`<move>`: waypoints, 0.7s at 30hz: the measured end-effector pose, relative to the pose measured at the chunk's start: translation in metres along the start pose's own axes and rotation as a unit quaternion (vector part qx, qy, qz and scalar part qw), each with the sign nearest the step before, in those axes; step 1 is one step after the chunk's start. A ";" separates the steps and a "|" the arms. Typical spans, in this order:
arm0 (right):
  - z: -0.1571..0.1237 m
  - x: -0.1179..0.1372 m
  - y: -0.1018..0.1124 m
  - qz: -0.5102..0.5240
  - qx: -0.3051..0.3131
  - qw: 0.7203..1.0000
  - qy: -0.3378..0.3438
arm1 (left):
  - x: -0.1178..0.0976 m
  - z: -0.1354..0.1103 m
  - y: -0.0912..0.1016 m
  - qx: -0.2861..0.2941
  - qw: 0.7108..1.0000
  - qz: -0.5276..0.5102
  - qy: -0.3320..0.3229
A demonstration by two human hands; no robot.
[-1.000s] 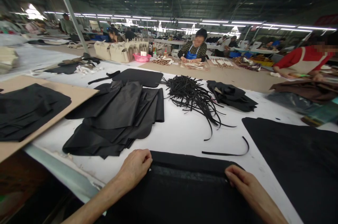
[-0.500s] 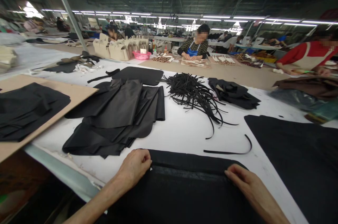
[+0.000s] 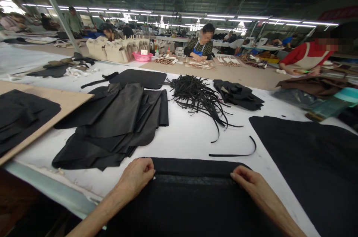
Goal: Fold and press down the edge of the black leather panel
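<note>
A black leather-like panel (image 3: 192, 207) lies at the table's near edge, running toward me. Across its far part, a narrow black strip (image 3: 192, 173) stretches from one hand to the other, just above a shinier band. My left hand (image 3: 138, 173) is closed at the strip's left end, thumb against bent fingers. At the right end my right hand (image 3: 248, 179) pinches with thumb and forefinger. Both hands rest on or close above the panel; the exact grip is partly hidden. Beyond them, a loose black strip (image 3: 232, 154) lies curved on the white table (image 3: 184, 136).
Folded black sheets (image 3: 112, 117) are stacked at left, beside a board (image 3: 75, 97) bearing more black pieces. A tangle of black strips (image 3: 192, 91) lies ahead. To the right are a large black sheet (image 3: 304, 155) and a bottle (image 3: 332, 104). Co-workers (image 3: 200, 45) sit across the table.
The view has turned slightly right, so the surroundings appear shifted left and more of the bottle shows. Both hands keep their places on the panel and strip.
</note>
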State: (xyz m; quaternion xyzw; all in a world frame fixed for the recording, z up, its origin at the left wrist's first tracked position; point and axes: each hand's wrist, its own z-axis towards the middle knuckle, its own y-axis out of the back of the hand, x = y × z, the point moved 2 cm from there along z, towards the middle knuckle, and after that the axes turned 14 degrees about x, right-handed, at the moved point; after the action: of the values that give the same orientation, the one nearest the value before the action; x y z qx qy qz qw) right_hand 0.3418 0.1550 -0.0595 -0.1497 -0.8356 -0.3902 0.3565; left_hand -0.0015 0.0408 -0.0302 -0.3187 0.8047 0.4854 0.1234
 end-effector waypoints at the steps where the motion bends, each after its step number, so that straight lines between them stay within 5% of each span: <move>1: 0.000 0.000 0.000 0.001 0.000 1.000 0.000 | -0.001 0.000 0.000 0.001 1.000 0.003 0.001; 11: 0.000 0.003 0.001 0.026 -0.031 0.999 0.009 | 0.003 0.004 -0.005 0.016 0.998 0.052 0.004; 21: -0.002 0.005 0.001 0.055 -0.061 0.996 0.039 | 0.002 -0.002 -0.018 0.008 0.976 0.215 0.032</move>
State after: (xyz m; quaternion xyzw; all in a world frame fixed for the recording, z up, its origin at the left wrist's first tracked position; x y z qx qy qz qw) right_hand 0.3404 0.1539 -0.0545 -0.2019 -0.7859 -0.4261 0.4001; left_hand 0.0087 0.0324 -0.0433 -0.1525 0.8618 0.4837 -0.0076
